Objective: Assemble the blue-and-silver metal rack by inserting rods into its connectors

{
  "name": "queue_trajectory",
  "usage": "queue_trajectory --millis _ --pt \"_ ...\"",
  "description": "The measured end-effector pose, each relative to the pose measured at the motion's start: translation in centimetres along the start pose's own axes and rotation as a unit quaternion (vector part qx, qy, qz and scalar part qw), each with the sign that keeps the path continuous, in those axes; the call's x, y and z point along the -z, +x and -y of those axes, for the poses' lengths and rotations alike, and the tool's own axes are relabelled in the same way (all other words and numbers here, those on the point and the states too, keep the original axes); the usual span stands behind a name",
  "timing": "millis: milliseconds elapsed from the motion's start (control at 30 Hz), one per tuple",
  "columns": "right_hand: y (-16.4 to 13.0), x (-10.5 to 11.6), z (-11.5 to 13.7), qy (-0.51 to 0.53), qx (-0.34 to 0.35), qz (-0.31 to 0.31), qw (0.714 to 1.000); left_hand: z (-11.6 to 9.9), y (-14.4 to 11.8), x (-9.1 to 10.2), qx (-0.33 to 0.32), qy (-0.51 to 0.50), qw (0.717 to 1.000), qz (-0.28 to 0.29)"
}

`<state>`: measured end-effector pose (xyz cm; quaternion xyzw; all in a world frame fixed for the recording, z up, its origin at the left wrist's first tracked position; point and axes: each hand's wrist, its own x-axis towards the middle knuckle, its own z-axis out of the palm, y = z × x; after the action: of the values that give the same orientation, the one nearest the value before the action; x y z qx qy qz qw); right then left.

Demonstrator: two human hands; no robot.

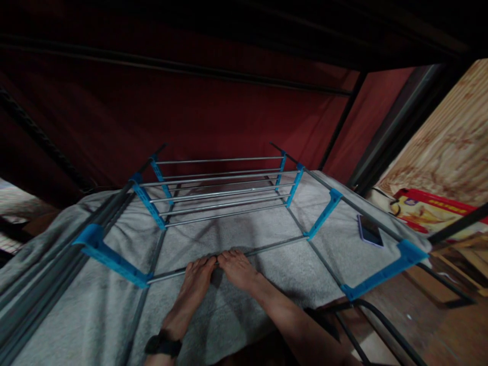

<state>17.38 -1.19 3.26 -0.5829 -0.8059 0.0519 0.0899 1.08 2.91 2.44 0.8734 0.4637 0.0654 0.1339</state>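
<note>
Both hands, left hand and right hand, lie flat on the grey cloth against a rack rod, fingers uncurled, grasping nothing; pushing could shift the rod from its blue connector.

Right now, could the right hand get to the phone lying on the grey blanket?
Probably yes. The right hand rests on a metal rod, and the phone lies flat further right. Only the rack's thin side rail crosses between them, low enough to reach over.
</note>
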Motion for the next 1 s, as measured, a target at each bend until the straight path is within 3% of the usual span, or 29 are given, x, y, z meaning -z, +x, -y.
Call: queue_trajectory --millis 633,1000 --pt "-0.3 -0.7 0.5 -0.016 -0.02 -0.005 1.0 -1.0 -0.6 0.9 0.017 -0.006 1.0 0.007" --pt "-0.5 -0.8 0.3 -0.016 -0.014 0.001 1.0 -0.6 -1.1 -0.3 0.005 -0.079 0.996 -0.035"
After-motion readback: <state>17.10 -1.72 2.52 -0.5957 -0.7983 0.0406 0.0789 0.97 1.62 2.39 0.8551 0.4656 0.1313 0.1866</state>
